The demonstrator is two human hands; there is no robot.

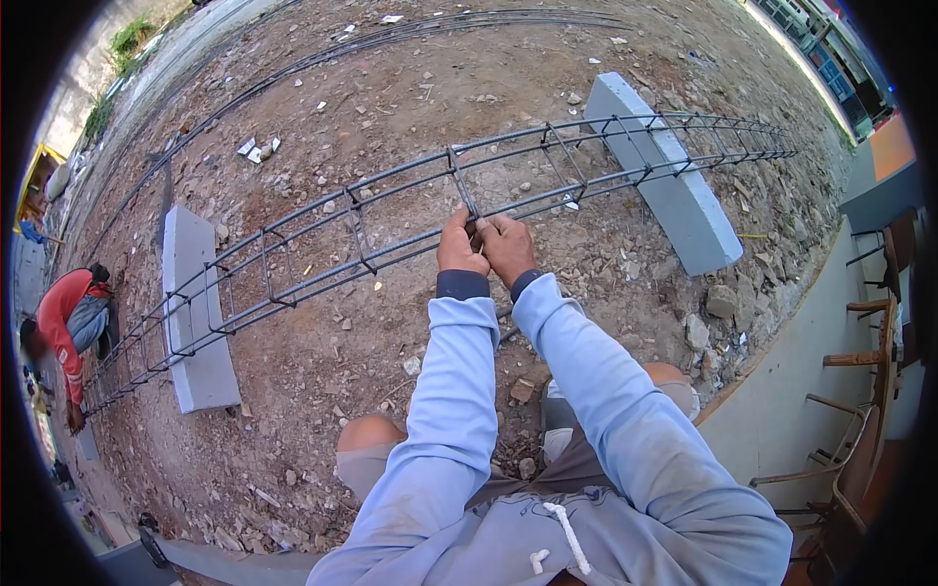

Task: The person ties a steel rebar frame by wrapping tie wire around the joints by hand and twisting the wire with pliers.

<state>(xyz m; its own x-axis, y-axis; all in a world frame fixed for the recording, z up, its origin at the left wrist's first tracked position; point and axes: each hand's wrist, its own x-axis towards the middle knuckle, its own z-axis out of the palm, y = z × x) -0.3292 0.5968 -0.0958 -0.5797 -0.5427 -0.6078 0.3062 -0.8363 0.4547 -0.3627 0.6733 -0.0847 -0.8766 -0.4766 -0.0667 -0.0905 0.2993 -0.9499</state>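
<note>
Person's L hand [459,244] & R hand [508,252] at rebar cage [461,181], nr its mid.
L fingers narrow, pinching cage at a crosspiece; R fingers curled alongside, grip can't be told at this angle. Pale block [191,244] L of fingers & 2nd block [694,227] R prop cage off ground, which would give hands room.

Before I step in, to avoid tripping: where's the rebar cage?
In the head view, the rebar cage lies across two gray blocks, left to upper right.
</note>
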